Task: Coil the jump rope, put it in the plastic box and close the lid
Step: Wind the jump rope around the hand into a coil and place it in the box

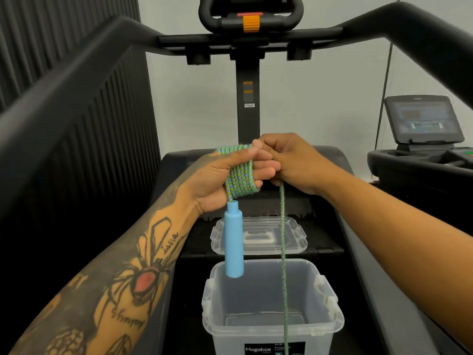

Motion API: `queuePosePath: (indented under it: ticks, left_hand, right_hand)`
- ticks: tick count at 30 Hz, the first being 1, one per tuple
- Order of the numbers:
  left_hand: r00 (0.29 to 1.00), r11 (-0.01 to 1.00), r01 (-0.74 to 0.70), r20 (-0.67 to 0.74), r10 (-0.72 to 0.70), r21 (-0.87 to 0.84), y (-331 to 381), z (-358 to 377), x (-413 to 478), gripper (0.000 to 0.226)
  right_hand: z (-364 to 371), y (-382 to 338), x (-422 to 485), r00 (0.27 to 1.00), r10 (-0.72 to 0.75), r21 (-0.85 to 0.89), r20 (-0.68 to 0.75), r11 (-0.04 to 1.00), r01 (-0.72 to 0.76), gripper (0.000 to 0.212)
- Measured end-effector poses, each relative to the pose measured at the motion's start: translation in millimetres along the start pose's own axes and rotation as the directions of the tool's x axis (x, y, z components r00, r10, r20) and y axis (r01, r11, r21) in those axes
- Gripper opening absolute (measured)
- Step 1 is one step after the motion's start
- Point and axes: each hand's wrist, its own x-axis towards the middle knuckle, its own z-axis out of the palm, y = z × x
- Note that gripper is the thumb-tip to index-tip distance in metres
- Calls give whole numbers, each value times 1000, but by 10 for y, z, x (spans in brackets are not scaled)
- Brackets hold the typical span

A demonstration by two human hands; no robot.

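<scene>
A green-and-blue braided jump rope (240, 176) is wound in several turns around the fingers of my left hand (220, 180). Its light blue handle (233, 242) dangles straight down from that hand. My right hand (289, 162) touches the left fingertips and pinches the free strand (283, 252), which hangs down past the front edge of the frame. Below stands the clear plastic box (271, 326), open, with nothing seen inside. Its clear lid (258, 237) lies flat just behind the box.
Box and lid rest on a black treadmill belt (325, 249). Black handrails (76, 80) run along both sides, and the console post (247, 98) rises ahead. A second machine's console (422, 119) stands at the right.
</scene>
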Motion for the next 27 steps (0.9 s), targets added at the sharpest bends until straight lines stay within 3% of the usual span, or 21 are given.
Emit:
queuePosePath:
  ticks: [2, 5, 10, 15, 19, 23, 27]
  left_hand:
    - [1000, 1000, -11, -7, 11, -17, 7, 11, 7, 22]
    - [1000, 998, -17, -19, 16, -60, 26, 22, 11, 24]
    - [998, 999, -33, -55, 31, -34, 49, 18, 31, 27]
    - [997, 999, -23, -77, 26, 38, 58, -48, 39, 34]
    - [998, 998, 31, -52, -27, 63, 43, -72, 28, 44]
    - [987, 991, 127, 94, -130, 33, 21, -56, 8, 55]
    - [970, 989, 127, 198, -140, 77, 30, -29, -37, 62]
  right_hand:
    - [23, 29, -15, 1000, 25, -5, 5, 1000, -25, 15]
    - [108, 135, -87, 997, 76, -39, -1, 996, -76, 41]
    - [318, 225, -338, 983, 182, -219, 30, 961, -171, 35]
    - [414, 15, -698, 966, 132, -495, 224, 869, -4, 36]
    - [268, -399, -748, 951, 41, -554, 307, 820, 144, 29]
    - [25, -692, -490, 981, -71, -594, 183, 787, 168, 21]
    - [-195, -717, -173, 993, -103, -540, 61, 833, 120, 18]
